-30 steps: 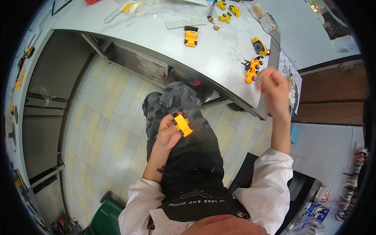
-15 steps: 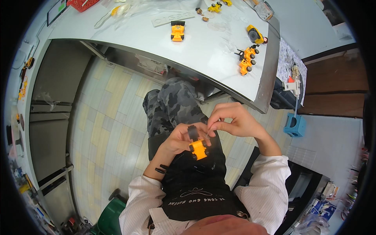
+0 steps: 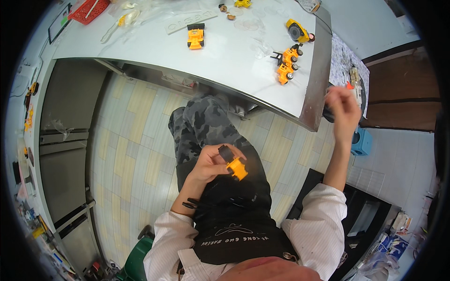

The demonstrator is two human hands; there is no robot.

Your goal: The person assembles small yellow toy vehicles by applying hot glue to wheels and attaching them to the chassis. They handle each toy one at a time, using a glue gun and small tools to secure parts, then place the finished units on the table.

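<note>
Pinching toy in left hand, mid-frame, apparently mid-handwork; cannot tell grip of blurred right hand, frame right; likely needs both together.

One left hand and one right hand are seen, one toy truck being held. On one table, one loader, one strip, one basket, one yellow device, two brown bits and one orange toy cluster, its count unclear, are shown. One box and one bin are seen.
</note>
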